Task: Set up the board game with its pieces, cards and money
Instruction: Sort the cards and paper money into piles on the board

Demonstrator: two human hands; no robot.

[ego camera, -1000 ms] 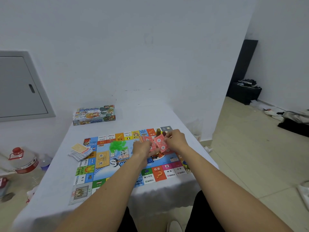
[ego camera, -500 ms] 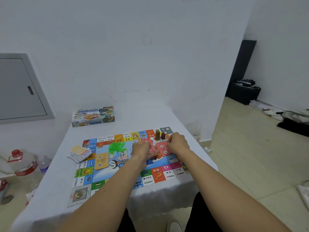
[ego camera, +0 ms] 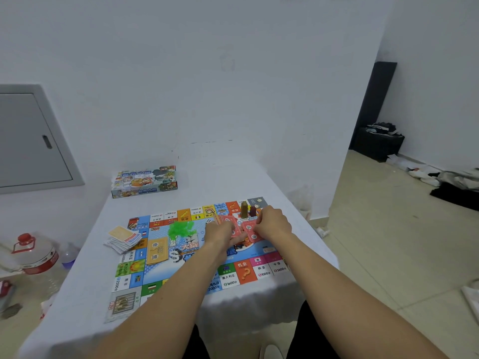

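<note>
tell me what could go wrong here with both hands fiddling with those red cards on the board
1. The right hand works close beside the upright tokens at the board's far edge; a nudge could topple them.
2. The red cards, held between both hands, could slip and scatter over the board.
3. The card pile at the board's left edge looks loosely stacked and may slide if the left hand sweeps that way.

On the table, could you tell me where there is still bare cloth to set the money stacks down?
Bare tablecloth lies between the game box and the board's far edge, and in a strip left of the board nearer than the loose card pile. Crowded: the board's far right, where the left hand and right hand work red cards beside the standing tokens.
</note>
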